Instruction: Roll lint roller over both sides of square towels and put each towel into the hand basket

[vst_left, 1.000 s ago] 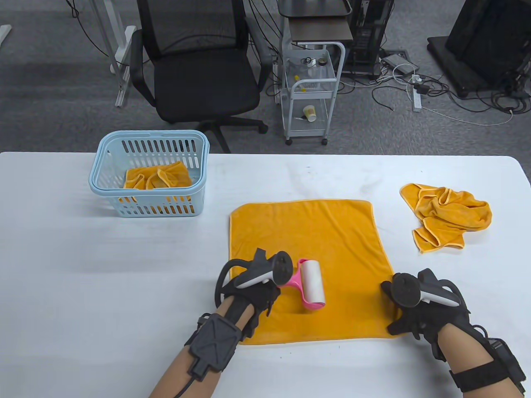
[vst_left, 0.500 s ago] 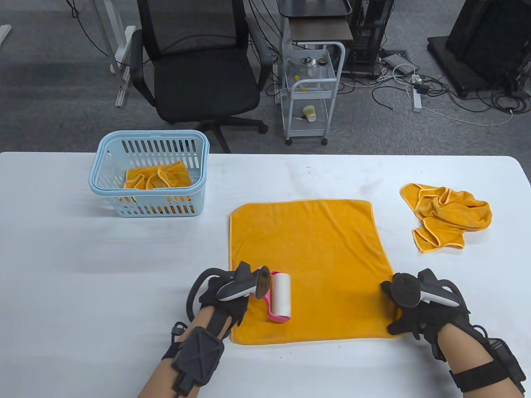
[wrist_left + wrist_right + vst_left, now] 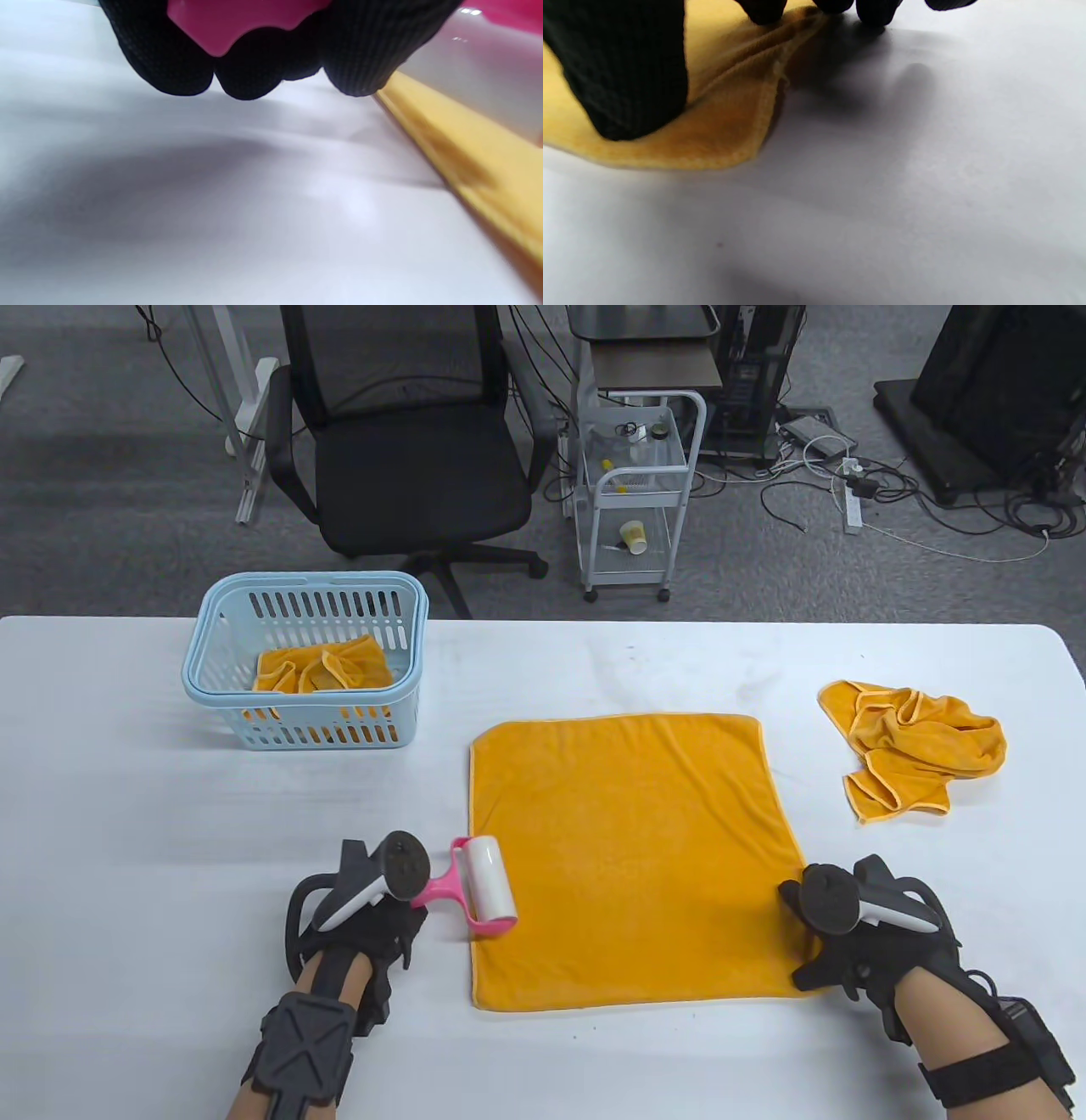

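Gripping the pink handle of the lint roller [image 3: 479, 886], the left hand [image 3: 365, 912] is sitting on the bare white table [image 3: 170, 831] just off the left edge of the flat orange towel [image 3: 632, 857], its gloved fingers [image 3: 169, 63] curling round the pink plastic in the left wrist view. The roller's white drum is lying across that left edge of the towel near the front corner, partly over cloth and partly over table; whether it is pressing down or only touching cannot be told. The right hand [image 3: 857, 933] is resting at the towel's front right corner, and in the right wrist view its thumb [image 3: 628, 72] is pressing on the cloth while the fingertips [image 3: 763, 10] are touching down near the hem and on the table beside it; the fingers are holding nothing. The flat towel is lying spread out in the middle of the table, between the two hands. A crumpled towel [image 3: 916, 746] is sitting well apart to the right. At the far left the light blue hand basket [image 3: 221, 691] is standing upright with a bunched orange towel [image 3: 327, 666] lying inside it. Beyond the table a black office chair [image 3: 407, 449] and a white trolley [image 3: 636, 492] are standing on the grey carpet.
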`<state>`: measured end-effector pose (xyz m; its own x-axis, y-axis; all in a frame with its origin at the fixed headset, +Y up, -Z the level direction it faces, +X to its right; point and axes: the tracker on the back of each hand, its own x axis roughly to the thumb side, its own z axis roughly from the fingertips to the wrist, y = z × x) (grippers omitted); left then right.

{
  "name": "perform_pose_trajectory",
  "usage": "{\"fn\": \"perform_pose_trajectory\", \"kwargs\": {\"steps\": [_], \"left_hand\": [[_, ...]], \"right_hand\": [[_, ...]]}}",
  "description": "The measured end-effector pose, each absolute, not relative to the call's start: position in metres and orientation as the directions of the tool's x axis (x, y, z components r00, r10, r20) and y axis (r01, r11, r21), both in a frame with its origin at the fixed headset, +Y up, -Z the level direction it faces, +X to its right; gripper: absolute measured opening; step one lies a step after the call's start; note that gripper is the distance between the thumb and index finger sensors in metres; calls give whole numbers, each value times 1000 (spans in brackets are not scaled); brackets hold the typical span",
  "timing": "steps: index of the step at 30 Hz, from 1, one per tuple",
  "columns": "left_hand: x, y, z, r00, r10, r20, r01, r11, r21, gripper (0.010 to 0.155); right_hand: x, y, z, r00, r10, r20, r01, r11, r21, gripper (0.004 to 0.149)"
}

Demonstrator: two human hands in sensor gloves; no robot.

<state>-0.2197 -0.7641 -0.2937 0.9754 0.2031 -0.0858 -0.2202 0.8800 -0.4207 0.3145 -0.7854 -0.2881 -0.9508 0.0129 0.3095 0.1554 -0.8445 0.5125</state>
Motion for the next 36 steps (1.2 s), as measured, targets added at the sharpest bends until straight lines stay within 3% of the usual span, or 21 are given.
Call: {"fn": "perform_pose_trajectory", "kwargs": {"steps": [4, 11, 19, 22, 26, 31, 33, 36], "left_hand": [[-253, -761, -299, 928, 294, -227, -359, 867, -344, 58], [-292, -774, -306, 884, 251, -394, -388, 864, -320, 57], [-306, -796, -308, 892, 77, -446, -270, 882, -386, 57], [-305, -794, -307, 896, 59, -440, -252, 883, -395, 65], [-296, -775, -298, 923, 78, -376, -233, 893, -385, 80], [-251, -733, -267, 990, 68, -124, -100, 957, -273, 81], [-227, -723, -254, 999, 39, -3, -39, 968, -250, 78], [-192, -721, -241, 982, 53, 179, -2, 961, -276, 66]], "right_hand": [[314, -785, -288, -950, 15, 311, 155, -844, 513, 103], [314, -785, -288, -950, 15, 311, 155, -844, 513, 103], [314, -786, -288, -951, 15, 310, 153, -845, 512, 103], [314, -786, -288, -952, 18, 306, 149, -846, 512, 103], [319, -781, -289, -956, 73, 282, 86, -855, 512, 102], [333, -756, -287, -948, 151, 280, -11, -894, 447, 97], [338, -747, -285, -943, 171, 286, -31, -899, 437, 83], [340, -742, -283, -939, 171, 299, -16, -890, 457, 48]]}}
